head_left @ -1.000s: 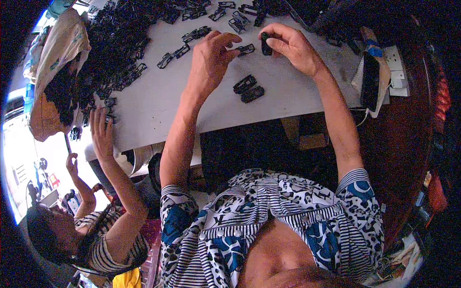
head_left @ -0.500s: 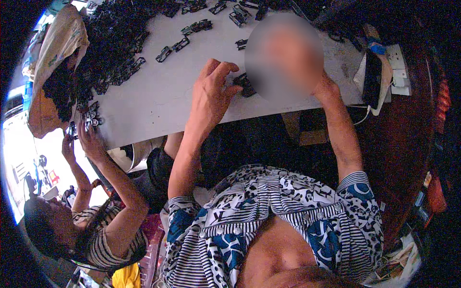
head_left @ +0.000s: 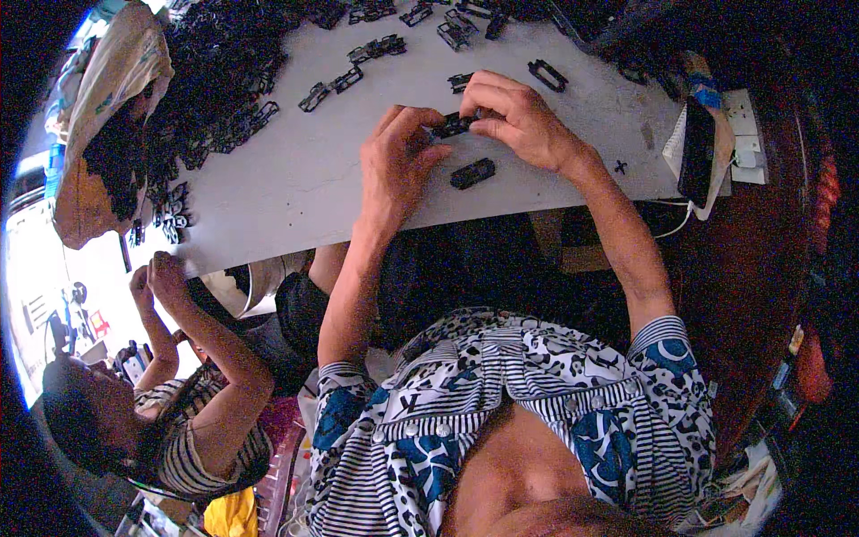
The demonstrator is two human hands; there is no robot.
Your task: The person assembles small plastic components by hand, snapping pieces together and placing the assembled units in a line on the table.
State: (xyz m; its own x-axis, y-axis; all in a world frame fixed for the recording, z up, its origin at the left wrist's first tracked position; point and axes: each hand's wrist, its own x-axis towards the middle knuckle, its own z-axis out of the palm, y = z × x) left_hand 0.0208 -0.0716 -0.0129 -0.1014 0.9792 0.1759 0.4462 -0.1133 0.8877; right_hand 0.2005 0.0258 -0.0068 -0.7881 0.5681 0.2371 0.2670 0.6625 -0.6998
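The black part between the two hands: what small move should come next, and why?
I'd probably steady the black part first: the left hand appears to be at its left end and the right hand at its right, so both could support it.

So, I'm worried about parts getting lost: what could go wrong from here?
The black part lying near the front edge of the table is close to the left hand and right hand, so either might knock it off. The small dark piece beside the right forearm could be brushed away.
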